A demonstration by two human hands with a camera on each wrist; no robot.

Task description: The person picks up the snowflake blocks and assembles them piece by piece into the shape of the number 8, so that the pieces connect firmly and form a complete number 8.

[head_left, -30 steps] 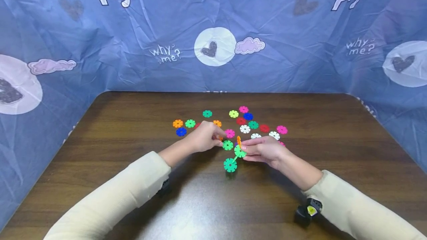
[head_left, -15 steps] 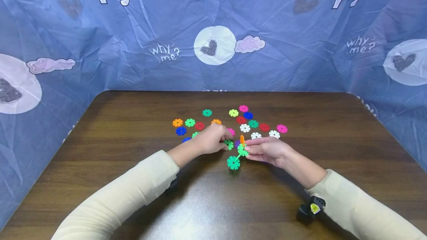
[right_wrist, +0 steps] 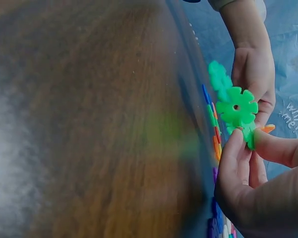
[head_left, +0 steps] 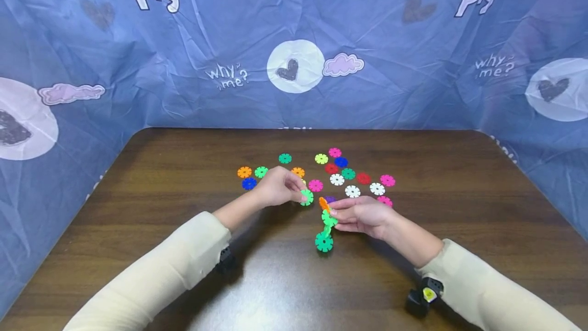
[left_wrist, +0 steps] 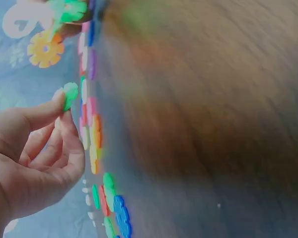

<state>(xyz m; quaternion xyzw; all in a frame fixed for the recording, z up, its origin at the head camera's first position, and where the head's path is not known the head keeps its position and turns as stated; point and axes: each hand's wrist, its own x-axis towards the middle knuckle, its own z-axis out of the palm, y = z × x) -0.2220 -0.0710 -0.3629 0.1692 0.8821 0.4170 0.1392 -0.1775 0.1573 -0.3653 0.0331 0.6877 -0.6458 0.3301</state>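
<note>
My left hand pinches a light green notched disc between thumb and finger, lifted above the table; the left wrist view shows the same disc nearly edge-on at the fingertips. To its right, my right hand holds a chain of joined notched discs by thumb and fingers. That chain has an orange disc at the top, light green discs in the middle and a teal-green disc at the bottom. In the right wrist view the thumb and fingers pinch one green disc of it.
Loose notched discs lie flat across the table beyond the hands, among them a pink disc, a white disc, a purple disc and a blue disc. A blue printed cloth hangs behind the brown table.
My left hand has reached right to the light green disc, picked it up and drawn back slightly left with it. The right hand has lowered a little, the disc chain tilting.
</note>
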